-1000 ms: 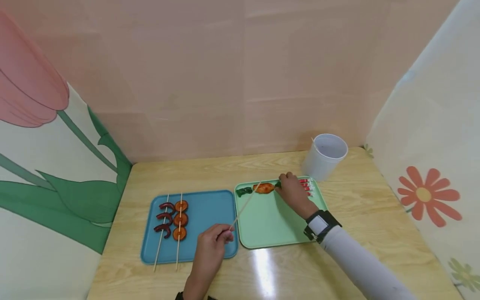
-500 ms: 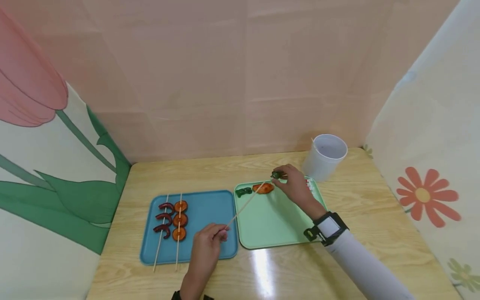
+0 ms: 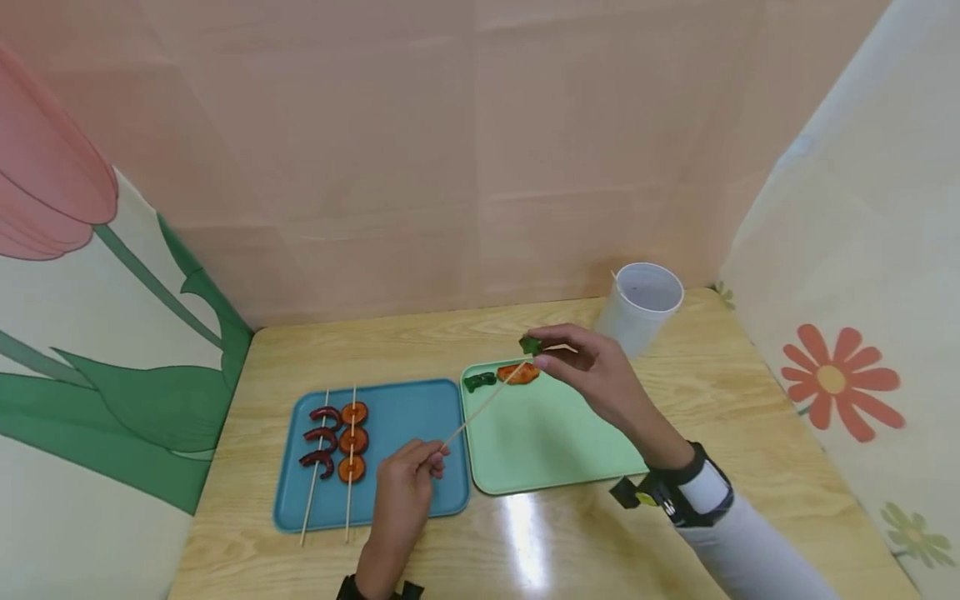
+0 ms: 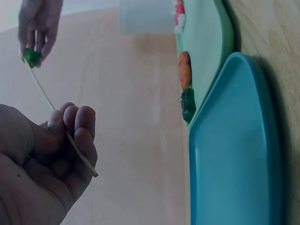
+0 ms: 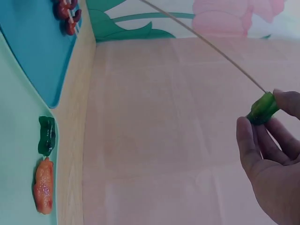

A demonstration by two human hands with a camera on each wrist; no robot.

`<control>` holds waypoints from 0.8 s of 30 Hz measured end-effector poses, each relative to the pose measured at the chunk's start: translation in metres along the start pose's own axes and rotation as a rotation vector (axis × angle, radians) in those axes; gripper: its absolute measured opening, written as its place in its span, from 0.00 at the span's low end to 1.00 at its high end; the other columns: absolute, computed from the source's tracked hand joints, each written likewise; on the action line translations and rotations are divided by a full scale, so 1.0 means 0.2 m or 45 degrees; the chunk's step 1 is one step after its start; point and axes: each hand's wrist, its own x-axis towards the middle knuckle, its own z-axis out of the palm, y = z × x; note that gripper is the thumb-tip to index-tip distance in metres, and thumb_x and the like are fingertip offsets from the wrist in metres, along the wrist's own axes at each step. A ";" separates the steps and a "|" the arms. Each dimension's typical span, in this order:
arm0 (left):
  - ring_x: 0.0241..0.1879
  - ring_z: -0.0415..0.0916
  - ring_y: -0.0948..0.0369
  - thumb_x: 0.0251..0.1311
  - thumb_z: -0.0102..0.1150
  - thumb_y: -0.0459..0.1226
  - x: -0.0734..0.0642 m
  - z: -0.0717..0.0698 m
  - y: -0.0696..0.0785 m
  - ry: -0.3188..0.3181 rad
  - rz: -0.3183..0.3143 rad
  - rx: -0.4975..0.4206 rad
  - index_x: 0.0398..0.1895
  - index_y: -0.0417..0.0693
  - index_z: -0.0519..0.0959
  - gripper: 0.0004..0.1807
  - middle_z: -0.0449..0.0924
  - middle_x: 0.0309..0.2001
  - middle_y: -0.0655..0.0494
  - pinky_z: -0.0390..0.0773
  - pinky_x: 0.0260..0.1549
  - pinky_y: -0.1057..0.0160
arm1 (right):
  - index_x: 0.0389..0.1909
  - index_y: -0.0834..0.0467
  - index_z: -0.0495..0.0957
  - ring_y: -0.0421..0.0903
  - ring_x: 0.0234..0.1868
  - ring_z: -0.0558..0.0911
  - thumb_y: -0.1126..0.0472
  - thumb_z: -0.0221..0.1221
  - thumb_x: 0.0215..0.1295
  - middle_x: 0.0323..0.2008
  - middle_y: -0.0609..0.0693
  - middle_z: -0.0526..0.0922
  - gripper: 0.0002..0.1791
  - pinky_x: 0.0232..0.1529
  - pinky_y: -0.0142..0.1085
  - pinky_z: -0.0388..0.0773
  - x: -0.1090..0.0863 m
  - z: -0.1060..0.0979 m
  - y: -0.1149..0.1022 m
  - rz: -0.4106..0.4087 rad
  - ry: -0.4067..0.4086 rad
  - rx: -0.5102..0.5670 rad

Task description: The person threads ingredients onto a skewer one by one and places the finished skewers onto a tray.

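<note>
My left hand (image 3: 405, 483) holds a thin wooden skewer (image 3: 483, 406) near its lower end, pointing up and to the right. Between right thumb and fingertips, my right hand (image 3: 592, 367) pinches a green pepper piece (image 3: 530, 345) above the far rim of the green tray (image 3: 555, 442). The skewer's tip is right at the end of this pepper piece (image 5: 262, 108) in the right wrist view. A second green pepper piece (image 3: 480, 382) and a glossy orange-brown piece like a chicken wing (image 3: 519, 373) lie along the tray's far side.
On the blue tray (image 3: 420, 417) at left lie a skewer of curved dark red pieces (image 3: 319, 437) and one of round orange-brown slices (image 3: 353, 440). A white bucket (image 3: 637, 325) stands at the back right. Red-and-white pieces (image 4: 179, 14) show in the left wrist view.
My right hand has lifted the green pepper piece off the green tray and brought it left to the skewer's tip. The left hand has shifted slightly left, still holding the skewer.
</note>
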 end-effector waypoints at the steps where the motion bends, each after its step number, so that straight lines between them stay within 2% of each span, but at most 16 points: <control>1: 0.27 0.84 0.58 0.61 0.52 0.13 0.00 0.00 0.00 0.006 0.005 0.003 0.37 0.34 0.88 0.17 0.86 0.30 0.49 0.85 0.25 0.72 | 0.61 0.62 0.79 0.41 0.57 0.85 0.68 0.64 0.69 0.56 0.49 0.85 0.20 0.56 0.32 0.84 -0.01 0.00 -0.01 -0.004 0.002 0.007; 4: 0.27 0.84 0.54 0.61 0.53 0.14 0.00 -0.01 0.01 0.015 0.016 0.001 0.37 0.34 0.88 0.16 0.86 0.30 0.48 0.84 0.25 0.73 | 0.60 0.64 0.79 0.43 0.57 0.84 0.69 0.64 0.69 0.56 0.49 0.85 0.19 0.56 0.33 0.84 -0.02 0.00 -0.02 -0.007 0.003 0.033; 9: 0.27 0.84 0.56 0.61 0.54 0.14 0.00 -0.01 0.02 0.018 0.019 -0.001 0.37 0.34 0.88 0.15 0.86 0.30 0.48 0.84 0.25 0.71 | 0.58 0.63 0.80 0.43 0.58 0.84 0.69 0.65 0.67 0.56 0.50 0.85 0.18 0.57 0.34 0.84 -0.04 0.01 -0.03 -0.013 -0.026 0.041; 16: 0.27 0.84 0.55 0.61 0.55 0.14 0.00 -0.01 0.04 0.012 -0.002 -0.013 0.37 0.33 0.88 0.14 0.86 0.30 0.48 0.85 0.24 0.70 | 0.58 0.64 0.80 0.45 0.58 0.85 0.73 0.64 0.66 0.57 0.53 0.85 0.19 0.59 0.36 0.83 -0.04 0.02 -0.04 -0.109 -0.075 0.058; 24: 0.28 0.84 0.57 0.61 0.56 0.15 0.00 -0.02 0.04 0.027 -0.051 -0.018 0.38 0.34 0.88 0.14 0.87 0.30 0.48 0.85 0.25 0.72 | 0.58 0.66 0.80 0.43 0.60 0.84 0.74 0.63 0.66 0.57 0.54 0.85 0.19 0.59 0.35 0.83 -0.05 0.03 -0.05 -0.158 -0.085 0.036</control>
